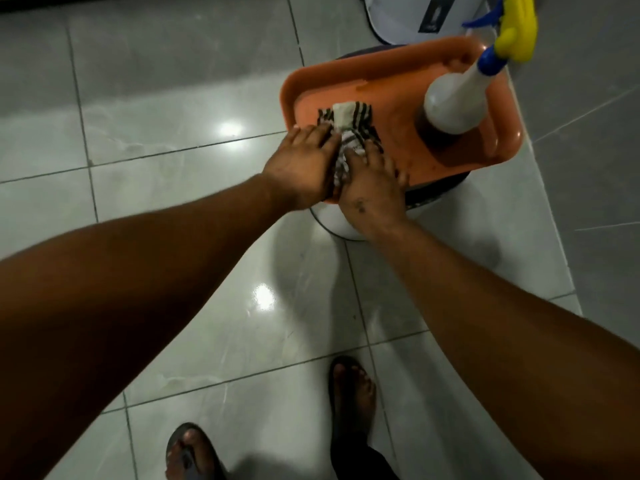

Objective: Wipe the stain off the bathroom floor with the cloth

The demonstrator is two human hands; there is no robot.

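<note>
The cloth point(348, 136), striped dark and white, lies bunched on the near-left part of the orange tray point(391, 74) in the upper middle of the frame, its long axis running from the tray's near rim up and away toward the tray's middle. Both hands are on it at its near end: the left hand point(301, 164) lies flat with fingers together and extended, pressing along the cloth's left edge, and the right hand point(372, 183) covers its lower right, fingers spread and curled down onto the fabric; whether either has actually pinched it up cannot be told. The free, paler end of the cloth reaches beyond the fingertips, toward the top of the frame, so lifting it probably means gathering that far end back toward the palms. Neither hand is clearly nearer; they meet over the same bunch. A spray bottle point(457, 102) with a blue and yellow trigger stands on the tray's right side, well apart from the cloth. The tray rests on a round white stand point(332, 223) that shows below its near rim. The floor point(173, 140) is glossy pale grey tile with dark grout and bright light reflections; no stain can be made out on it. Two sandalled feet stand at the bottom of the frame, and a white object sits at the top edge.
</note>
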